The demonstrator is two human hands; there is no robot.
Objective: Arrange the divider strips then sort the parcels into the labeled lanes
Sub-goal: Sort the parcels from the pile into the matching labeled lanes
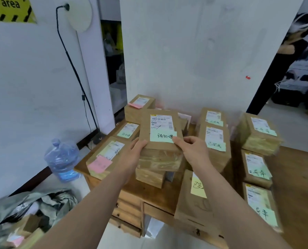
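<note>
As left hand (138, 152) and right hand (193, 150) grip parcel (160, 115) corners, stacks (214, 141) crowd both sides.

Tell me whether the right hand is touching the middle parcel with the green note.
Touching. The head view shows the right hand gripping the parcel at its near right corner, thumb on top by the green note.

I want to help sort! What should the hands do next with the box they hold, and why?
Probably lower the parcel flat onto the stack right beneath it. The left hand and right hand grip its near corners, the stack lies directly below, and its green note faces up.
</note>
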